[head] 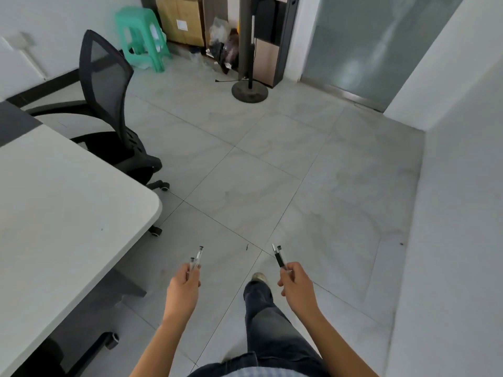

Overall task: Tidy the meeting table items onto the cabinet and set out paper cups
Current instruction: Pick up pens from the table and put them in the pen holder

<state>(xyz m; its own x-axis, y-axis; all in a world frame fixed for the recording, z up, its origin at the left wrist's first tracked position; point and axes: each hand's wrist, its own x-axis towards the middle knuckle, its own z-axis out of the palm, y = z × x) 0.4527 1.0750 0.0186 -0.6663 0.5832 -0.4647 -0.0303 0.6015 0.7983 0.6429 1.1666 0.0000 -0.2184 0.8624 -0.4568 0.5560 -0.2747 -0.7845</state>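
Note:
My left hand (pixel 185 287) grips two clear pens (pixel 197 257) that point up and away over the floor. My right hand (pixel 296 287) holds two more pens (pixel 279 257), one black and one clear, also tips outward. Both hands hang in front of me above the grey tiled floor, to the right of the white meeting table (pixel 54 227). No cabinet top or paper cups are visible.
A black mesh office chair (pixel 109 104) stands at the table's far corner. A green plastic stool (pixel 144 36), cardboard boxes (pixel 179 20), a fan stand base (pixel 250 91) and a narrow cabinet-like unit (pixel 272 42) line the back wall. A white wall (pixel 462 213) runs along the right.

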